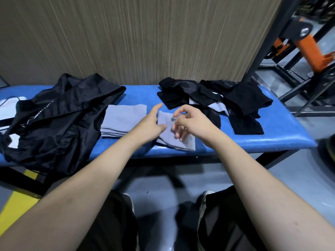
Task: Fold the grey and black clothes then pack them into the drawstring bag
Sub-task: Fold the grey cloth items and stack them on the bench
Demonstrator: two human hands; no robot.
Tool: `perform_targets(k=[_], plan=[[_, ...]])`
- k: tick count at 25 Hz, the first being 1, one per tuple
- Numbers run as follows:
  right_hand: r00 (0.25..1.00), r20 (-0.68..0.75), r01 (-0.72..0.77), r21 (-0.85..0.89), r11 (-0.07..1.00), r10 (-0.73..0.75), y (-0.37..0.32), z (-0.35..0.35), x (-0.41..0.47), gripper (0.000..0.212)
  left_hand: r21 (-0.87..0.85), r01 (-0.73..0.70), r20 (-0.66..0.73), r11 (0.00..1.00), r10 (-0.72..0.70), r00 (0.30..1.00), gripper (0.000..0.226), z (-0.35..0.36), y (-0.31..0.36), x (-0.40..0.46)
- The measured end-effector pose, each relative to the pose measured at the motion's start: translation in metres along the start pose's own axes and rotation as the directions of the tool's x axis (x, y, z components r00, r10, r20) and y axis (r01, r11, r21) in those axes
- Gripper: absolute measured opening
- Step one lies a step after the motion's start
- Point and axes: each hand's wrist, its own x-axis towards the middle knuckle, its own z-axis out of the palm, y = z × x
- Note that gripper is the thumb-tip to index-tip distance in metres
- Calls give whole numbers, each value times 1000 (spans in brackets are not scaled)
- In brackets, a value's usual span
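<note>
two hands over one grey cloth, folded stack beside it

both hands meet above a single grey cloth (174,138) lying near the front edge of the blue padded counter (272,140). the left hand (150,124) reaches in from the lower left with its fingers straight and together, thumb spread, the fingertips pointing away toward the wall; its thumb lies on the cloth's left part and it grips nothing. the right hand (192,122) comes in from the lower right, wrist bent, the forefinger and thumb arched loosely above the cloth and the other fingers hanging down so their tips touch the fabric. whether those fingertips pinch a fold is blurred, but no cloth is plainly curled into the hand. both forearms are bare and stretched forward over the counter's edge.

just to the left of the hands sits one folded grey stack (123,120), several layers showing at its near edge, apart from the cloth under the hands. further left one large black drawstring bag (59,113) sprawls open and crumpled, reaching to the counter's left end, with a white cloth (10,107) half under it.

behind and to the right of the hands lies a pile of black clothes (226,102); how many pieces cannot be counted, though a pale strip shows among them.

behind the counter stands a wood-grain wall panel (126,38), and orange gym equipment (308,44) at the far right.
</note>
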Motion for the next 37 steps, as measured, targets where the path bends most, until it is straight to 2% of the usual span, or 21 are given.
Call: perform_targets(k=[3, 5, 9, 13, 16, 18, 23, 27, 33, 37], plan=[[986, -156, -5, -353, 936, -54, 14, -21, 2, 19, -45, -75, 0, 996, 76, 997, 65, -1, 2, -1], [990, -142, -43, -378, 925, -12, 22, -32, 1, 21, -97, -109, -19, 989, 107, 994, 50, -2, 5, -2], [995, -69, -84, -150, 985, 74, 22, -40, -8, 27, -162, -145, -82, 976, 133, 988, 33, -5, 9, -3], [998, 47, -48, 136, 990, 42, 13, -38, -12, 35, -276, -171, -121, 946, 142, 982, 31, -12, 13, -2], [999, 13, 29, 331, 943, -35, 4, -29, -8, 35, -298, -180, -180, 937, 130, 975, 25, -25, 10, -2], [997, -40, 82, 344, 935, -72, -3, -16, -3, 29, -286, -178, -230, 942, 113, 967, 22, -37, 6, -5], [983, -114, 169, 216, 962, -147, -20, 40, 20, 23, -316, -181, -370, 931, 54, 927, 22, -74, -12, -18], [982, -95, 169, 84, 982, -161, -29, 77, 35, 26, -169, -152, -493, 974, 50, 869, 25, -99, -39, -25], [975, -56, 191, -291, 938, -216, -18, 100, 58, 31, -6, 37, -440, 999, -36, 897, 31, -108, -63, -22], [974, -20, 201, -373, 906, -225, -15, 98, 53, 31, 277, 125, -455, 953, 15, 890, 36, -100, -56, -24]])
